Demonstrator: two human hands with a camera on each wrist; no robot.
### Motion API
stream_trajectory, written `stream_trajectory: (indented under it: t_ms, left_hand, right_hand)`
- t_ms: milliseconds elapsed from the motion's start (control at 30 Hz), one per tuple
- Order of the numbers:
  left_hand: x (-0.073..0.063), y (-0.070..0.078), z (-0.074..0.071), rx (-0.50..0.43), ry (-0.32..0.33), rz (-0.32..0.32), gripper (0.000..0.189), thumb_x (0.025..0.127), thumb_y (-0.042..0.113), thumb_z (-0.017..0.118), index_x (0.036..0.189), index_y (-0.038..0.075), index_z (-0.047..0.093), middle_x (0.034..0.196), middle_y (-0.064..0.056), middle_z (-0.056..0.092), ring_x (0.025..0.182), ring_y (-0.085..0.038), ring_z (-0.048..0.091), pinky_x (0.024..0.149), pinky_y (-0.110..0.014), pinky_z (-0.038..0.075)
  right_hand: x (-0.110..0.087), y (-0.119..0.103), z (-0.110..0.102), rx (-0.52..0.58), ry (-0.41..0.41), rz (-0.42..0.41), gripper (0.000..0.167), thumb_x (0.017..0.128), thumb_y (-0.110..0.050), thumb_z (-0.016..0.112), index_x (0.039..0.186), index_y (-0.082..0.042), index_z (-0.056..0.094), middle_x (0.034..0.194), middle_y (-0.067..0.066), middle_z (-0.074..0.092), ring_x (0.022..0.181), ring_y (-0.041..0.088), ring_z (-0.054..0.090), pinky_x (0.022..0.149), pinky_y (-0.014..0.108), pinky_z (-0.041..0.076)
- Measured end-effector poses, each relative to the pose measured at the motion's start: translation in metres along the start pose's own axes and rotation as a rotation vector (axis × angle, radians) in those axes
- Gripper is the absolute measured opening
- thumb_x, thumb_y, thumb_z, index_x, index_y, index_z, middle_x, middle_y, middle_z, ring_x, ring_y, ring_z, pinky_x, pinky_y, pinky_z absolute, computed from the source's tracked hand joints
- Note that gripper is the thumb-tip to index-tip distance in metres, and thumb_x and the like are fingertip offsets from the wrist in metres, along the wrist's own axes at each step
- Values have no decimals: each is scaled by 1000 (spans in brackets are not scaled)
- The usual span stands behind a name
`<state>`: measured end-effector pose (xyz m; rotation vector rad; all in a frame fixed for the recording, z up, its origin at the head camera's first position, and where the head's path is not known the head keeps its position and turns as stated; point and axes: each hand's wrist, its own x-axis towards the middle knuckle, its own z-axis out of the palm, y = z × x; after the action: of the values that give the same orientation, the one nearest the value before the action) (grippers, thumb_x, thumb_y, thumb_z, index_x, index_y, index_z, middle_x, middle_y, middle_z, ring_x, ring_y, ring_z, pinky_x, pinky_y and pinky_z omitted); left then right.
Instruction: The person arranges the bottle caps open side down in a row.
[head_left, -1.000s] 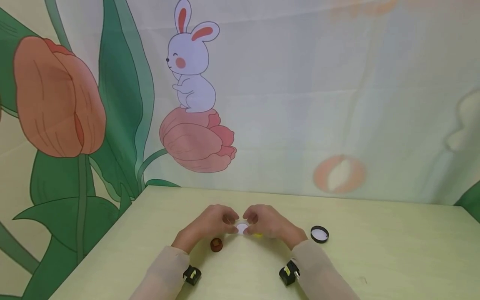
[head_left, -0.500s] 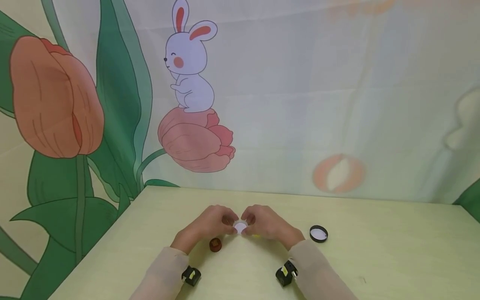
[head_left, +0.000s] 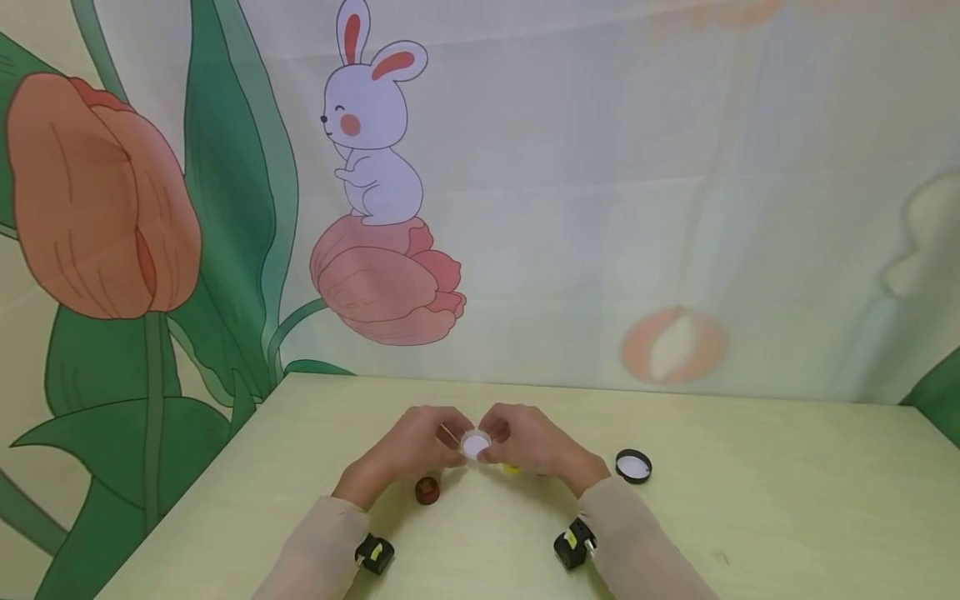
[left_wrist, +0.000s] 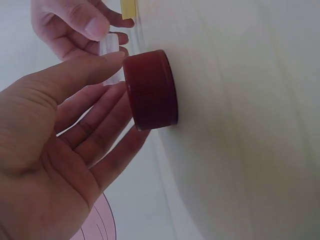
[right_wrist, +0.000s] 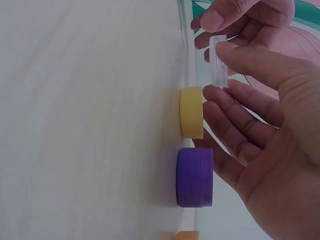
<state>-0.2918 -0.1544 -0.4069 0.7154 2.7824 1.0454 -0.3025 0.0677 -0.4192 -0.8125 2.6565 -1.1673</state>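
Between my hands, above the table (head_left: pixel 480 542), is a small clear plastic cap (head_left: pixel 475 447) with a whitish round face. My right hand (head_left: pixel 525 437) pinches it, the thumb overlapping its side in the right wrist view. My left hand (head_left: pixel 427 442) is bent around its other side, fingertips right at the rim. A narrow gap shows between the left thumb and the clear cap (right_wrist: pixel 219 65) in the right wrist view. Near the left wrist stands a dark red-brown cap (head_left: pixel 427 491). A yellow cap (right_wrist: pixel 191 113) and a purple cap (right_wrist: pixel 195 177) stand beneath the right hand.
To the right of the right wrist lies a black-rimmed round lid (head_left: pixel 633 467) with a white inside. Part of an orange cap (right_wrist: pixel 188 235) shows at the bottom of the right wrist view. A printed cloth (head_left: pixel 540 208) hangs behind the table.
The clear cap has shifted slightly up and toward the right hand's grip. The left fingers have loosened from its edge. The whole head view has drifted a little.
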Motion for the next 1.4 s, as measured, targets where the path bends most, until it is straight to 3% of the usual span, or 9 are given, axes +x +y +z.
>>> stream_trajectory:
  t_ms: [300,700,967,1200,1400]
  left_hand:
    - [1,4,0,23,99,19,31,89,-1,85,117,8,76,104,0,74,94,-20,71,79,-34,61]
    - [-2,6,1,40,177,40,24,91,1,83,112,12,78,102,3,77,92,-16,72,87,-36,61]
    - [-2,5,1,60,216,60,19,92,4,83,109,11,80,101,2,79,91,-14,75,85,-32,61]
    - [-2,2,-1,63,230,90,16,93,3,82,108,9,81,100,1,79,88,-13,74,79,-28,61]
    - [-2,-1,0,69,244,63,13,94,6,82,106,11,81,97,3,78,83,-11,72,74,-27,60]
  right_hand:
    - [-1,-6,-9,29,17,4,28,95,-23,82,117,-9,72,103,-2,71,94,16,65,86,40,57]
    - [-3,-8,-12,90,31,34,26,96,-30,81,114,-12,74,103,-4,71,97,17,65,89,41,55]
    - [-5,-9,-13,122,19,84,32,99,-37,76,118,-12,74,108,-3,73,100,18,67,94,46,56]
    - [-6,-10,-14,127,19,71,35,103,-44,70,121,-14,75,112,-3,73,101,18,68,94,46,56]
    - [-5,-8,-14,133,34,58,29,103,-37,72,121,-15,76,107,-5,73,100,17,67,91,44,56]
